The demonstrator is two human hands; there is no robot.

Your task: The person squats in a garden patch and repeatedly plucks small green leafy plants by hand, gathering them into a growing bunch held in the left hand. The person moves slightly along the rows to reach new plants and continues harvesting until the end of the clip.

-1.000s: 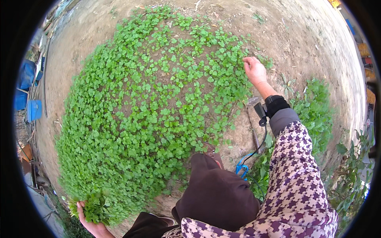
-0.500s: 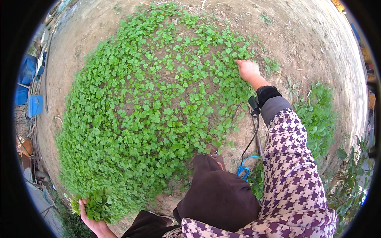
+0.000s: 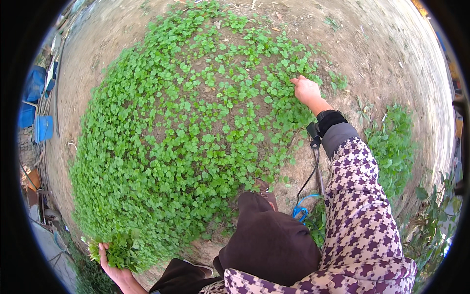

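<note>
A dense patch of low, lobed green leafy plants [image 3: 186,147] spreads over the soil in front of me. At the lower left, my left hand [image 3: 115,272] is closed round a bunch of picked leafy greens [image 3: 121,251], its thumb showing along the side. My right hand [image 3: 307,91] reaches out to the patch's far right edge. Its fingers are pinched together among the leaves there, and what lies between the fingertips is too small to make out. A black strap with a small dark device [image 3: 313,130] sits at my right wrist, with a cable hanging from it.
My dark-trousered knee [image 3: 269,240] and a brown shoe [image 3: 264,191] are at the patch's near edge. Blue cord [image 3: 301,211] lies beside a thin rod. More greens [image 3: 391,147] grow to the right. Blue containers [image 3: 44,128] stand far left, and bare soil [image 3: 372,54] surrounds the patch.
My right hand has shifted slightly and its fingertips look drawn in more. My left hand still holds the bunch in nearly the same place.
</note>
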